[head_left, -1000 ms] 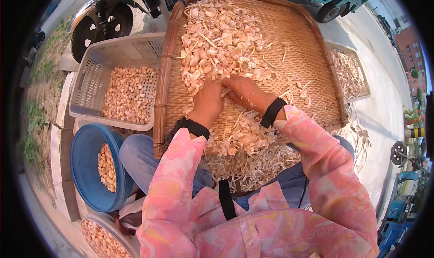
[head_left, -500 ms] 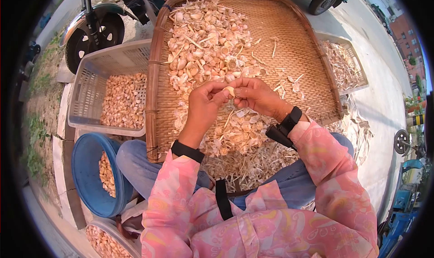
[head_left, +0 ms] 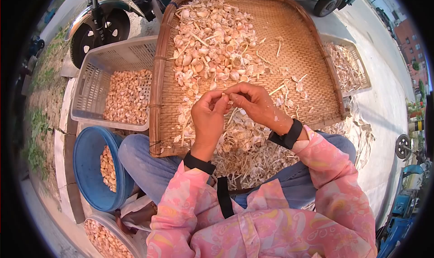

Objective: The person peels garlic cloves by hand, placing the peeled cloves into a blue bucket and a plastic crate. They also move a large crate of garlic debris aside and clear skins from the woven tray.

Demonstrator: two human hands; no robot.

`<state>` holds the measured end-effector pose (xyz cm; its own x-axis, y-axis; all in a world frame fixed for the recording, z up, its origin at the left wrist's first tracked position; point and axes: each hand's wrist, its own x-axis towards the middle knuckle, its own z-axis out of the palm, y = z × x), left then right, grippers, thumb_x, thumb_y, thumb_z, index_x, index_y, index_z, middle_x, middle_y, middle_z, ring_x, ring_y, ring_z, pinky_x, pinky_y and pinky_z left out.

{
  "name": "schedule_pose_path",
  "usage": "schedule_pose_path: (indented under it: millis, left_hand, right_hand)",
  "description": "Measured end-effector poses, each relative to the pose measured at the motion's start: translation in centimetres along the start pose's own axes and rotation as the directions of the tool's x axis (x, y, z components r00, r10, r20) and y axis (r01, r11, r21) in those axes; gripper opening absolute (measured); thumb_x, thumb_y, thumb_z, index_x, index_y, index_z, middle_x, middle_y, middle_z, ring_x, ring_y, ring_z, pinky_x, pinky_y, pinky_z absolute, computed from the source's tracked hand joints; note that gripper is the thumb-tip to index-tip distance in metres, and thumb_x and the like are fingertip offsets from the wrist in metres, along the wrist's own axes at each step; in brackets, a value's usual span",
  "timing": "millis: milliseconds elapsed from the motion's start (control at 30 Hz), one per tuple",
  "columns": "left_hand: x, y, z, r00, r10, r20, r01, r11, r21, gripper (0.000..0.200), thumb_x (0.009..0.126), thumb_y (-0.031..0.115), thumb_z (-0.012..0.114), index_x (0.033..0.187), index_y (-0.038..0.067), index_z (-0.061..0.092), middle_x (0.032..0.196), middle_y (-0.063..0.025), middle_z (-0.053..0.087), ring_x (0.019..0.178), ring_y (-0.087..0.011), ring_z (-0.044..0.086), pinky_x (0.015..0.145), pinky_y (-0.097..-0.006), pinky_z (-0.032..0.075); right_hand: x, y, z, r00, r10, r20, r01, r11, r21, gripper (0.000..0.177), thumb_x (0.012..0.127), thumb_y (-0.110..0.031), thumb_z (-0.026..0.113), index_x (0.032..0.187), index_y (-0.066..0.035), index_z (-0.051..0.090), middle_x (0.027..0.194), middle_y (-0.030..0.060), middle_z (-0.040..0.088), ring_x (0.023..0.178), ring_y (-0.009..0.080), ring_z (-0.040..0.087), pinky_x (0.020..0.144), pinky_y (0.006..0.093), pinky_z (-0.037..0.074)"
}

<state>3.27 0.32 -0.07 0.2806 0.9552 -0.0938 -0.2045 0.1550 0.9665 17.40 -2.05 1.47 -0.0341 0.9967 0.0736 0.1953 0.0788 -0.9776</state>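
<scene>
Above the near part of a tan woven bamboo tray [head_left: 294,36], a small pale garlic clove [head_left: 224,94], mostly hidden, appears to be pinched between the fingertips of the left hand [head_left: 209,115] and the right hand [head_left: 260,105], each grip drawn nearly together. Beyond them, a heap of pinkish-white garlic cloves [head_left: 214,41] is spread. Were the pinch loosened, the small clove could be dropped and lost among the papery cream-coloured skins [head_left: 244,133] below; were it pressed too hard, its flesh could be bruised.
</scene>
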Motion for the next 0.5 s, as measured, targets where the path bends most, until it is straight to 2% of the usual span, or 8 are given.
schedule_pose_path:
  millis: [67,100,167,200,300,367,400,500]
  left_hand:
    - [-0.6,-0.4,-0.3,0.986,0.164,0.031,-0.167,0.955,0.244,0.013,0.084,0.003,0.059,0.095,-0.004,0.059,0.082,-0.0055,0.063,0.069,-0.0108,0.061,0.058,-0.0219,0.049]
    - [-0.9,-0.6,-0.4,0.969,0.238,0.062,-0.244,0.902,0.356,0.012,0.083,0.002,0.059,0.094,-0.004,0.058,0.081,-0.0055,0.063,0.068,-0.0107,0.061,0.057,-0.0218,0.049]
    - [-1.5,-0.5,-0.4,0.976,0.201,0.087,-0.219,0.917,0.335,0.014,0.084,0.003,0.060,0.096,-0.004,0.057,0.081,-0.0046,0.061,0.070,-0.0087,0.058,0.061,-0.0209,0.049]
    - [-1.7,-0.3,-0.4,0.977,0.188,0.099,-0.210,0.922,0.324,0.015,0.084,0.004,0.061,0.096,-0.004,0.057,0.081,-0.0041,0.061,0.071,-0.0077,0.057,0.063,-0.0204,0.048]
    - [-2.4,0.9,-0.2,0.989,0.114,0.094,-0.130,0.974,0.183,0.015,0.084,0.004,0.061,0.095,-0.004,0.057,0.081,-0.0042,0.061,0.071,-0.0079,0.057,0.063,-0.0203,0.048]
    - [-2.8,1.6,-0.5,0.991,0.098,0.086,-0.114,0.973,0.201,0.016,0.084,0.004,0.061,0.097,-0.004,0.057,0.081,-0.0041,0.060,0.072,-0.0081,0.057,0.064,-0.0204,0.048]
    - [-2.9,1.7,-0.7,0.993,0.090,0.083,-0.105,0.972,0.211,0.017,0.083,0.004,0.062,0.097,-0.004,0.057,0.081,-0.0041,0.060,0.072,-0.0082,0.057,0.064,-0.0205,0.049]
    - [-2.9,2.1,-1.3,0.988,0.122,0.100,-0.134,0.983,0.122,0.020,0.082,0.004,0.063,0.100,-0.004,0.057,0.084,-0.0065,0.061,0.072,-0.0094,0.058,0.063,-0.0209,0.049]
  right_hand:
    - [-0.6,-1.8,-0.3,0.998,0.045,0.052,-0.029,0.964,-0.265,0.014,0.084,-0.015,0.060,0.091,-0.003,0.057,0.083,0.0084,0.061,0.070,0.0175,0.060,0.059,0.0283,0.046]
    - [-0.7,-1.9,-0.4,0.996,-0.063,0.060,0.082,0.920,-0.383,0.015,0.084,-0.016,0.059,0.089,-0.003,0.056,0.081,0.0099,0.060,0.069,0.0207,0.060,0.058,0.0302,0.045]
    - [-0.6,-1.9,-0.3,0.957,-0.266,0.113,0.280,0.757,-0.591,0.015,0.083,-0.018,0.058,0.085,-0.003,0.055,0.077,0.0129,0.059,0.066,0.0273,0.058,0.056,0.0341,0.044]
    - [-0.6,-1.9,-0.3,0.946,-0.304,0.114,0.310,0.745,-0.591,0.014,0.083,-0.016,0.056,0.085,-0.002,0.055,0.072,0.0160,0.057,0.064,0.0337,0.055,0.055,0.0380,0.043]
    - [-0.8,-2.2,-0.3,0.975,-0.213,0.063,0.220,0.884,-0.413,0.019,0.087,-0.020,0.054,0.081,-0.002,0.055,0.064,0.0116,0.056,0.057,0.0257,0.056,0.051,0.0333,0.044]
    - [-0.9,-1.8,0.0,1.000,-0.016,-0.016,0.015,0.998,-0.053,0.025,0.090,-0.024,0.052,0.076,-0.004,0.054,0.061,0.0051,0.054,0.053,0.0135,0.052,0.047,0.0258,0.042]
    - [-0.9,-1.7,0.2,0.995,0.091,-0.027,-0.087,0.987,0.138,0.028,0.092,-0.025,0.050,0.074,-0.005,0.054,0.059,0.0018,0.053,0.051,0.0074,0.051,0.045,0.0220,0.041]
    - [0.0,-1.5,-0.5,0.956,0.293,-0.025,-0.289,0.953,0.089,0.037,0.094,-0.033,0.044,0.071,-0.007,0.053,0.062,-0.0009,0.053,0.052,0.0030,0.049,0.046,0.0167,0.040]
